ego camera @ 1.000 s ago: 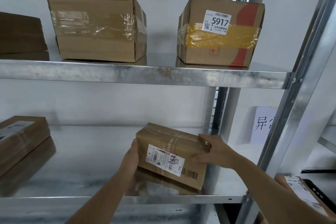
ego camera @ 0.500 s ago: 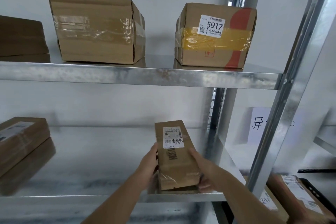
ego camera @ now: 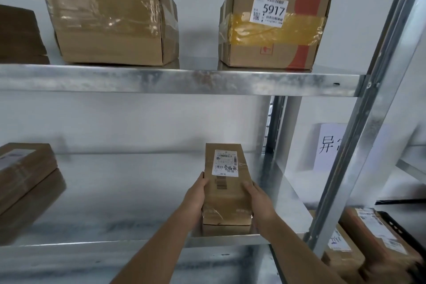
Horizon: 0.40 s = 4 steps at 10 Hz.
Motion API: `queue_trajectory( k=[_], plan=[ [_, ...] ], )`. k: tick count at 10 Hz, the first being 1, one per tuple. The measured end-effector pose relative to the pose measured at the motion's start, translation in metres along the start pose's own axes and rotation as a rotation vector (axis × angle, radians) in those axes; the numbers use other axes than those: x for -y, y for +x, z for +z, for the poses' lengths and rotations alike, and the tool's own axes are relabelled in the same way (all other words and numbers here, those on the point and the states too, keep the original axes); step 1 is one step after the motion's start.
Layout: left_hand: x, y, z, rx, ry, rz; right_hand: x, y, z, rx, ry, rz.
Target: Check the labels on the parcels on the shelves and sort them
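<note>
Parcel (ego camera: 227,188) (label up) on lower shelf (ego camera: 138,240) | left hand (ego camera: 194,198) grip: holds its side | right hand (ego camera: 259,200) grip: same

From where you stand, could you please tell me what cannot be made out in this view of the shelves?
- Head view: fine print on the white label of the narrow parcel held between the left hand and right hand is too small.
- The paper sign is half hidden by the shelf post.
- The large taped box shows no label on its visible faces.
- The brown parcels at the upper left are cut off by the edge.
</note>
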<state>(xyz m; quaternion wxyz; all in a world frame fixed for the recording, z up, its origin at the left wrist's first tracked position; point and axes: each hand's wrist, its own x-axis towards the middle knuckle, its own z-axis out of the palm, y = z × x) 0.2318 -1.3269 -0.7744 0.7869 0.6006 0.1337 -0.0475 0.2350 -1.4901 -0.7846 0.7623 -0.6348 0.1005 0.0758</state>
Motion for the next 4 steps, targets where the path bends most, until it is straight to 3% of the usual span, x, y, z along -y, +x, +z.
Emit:
queue_trajectory(
  k=[2,4],
  plan=[
    [0.018,0.02,-0.004,-0.023,-0.139,-0.035,-0.013,0.011,-0.002,-0.028,0.04,-0.044],
    [0.013,0.022,-0.008,0.006,0.095,-0.017,-0.005,0.003,0.005,-0.099,-0.064,0.018]
  ],
)
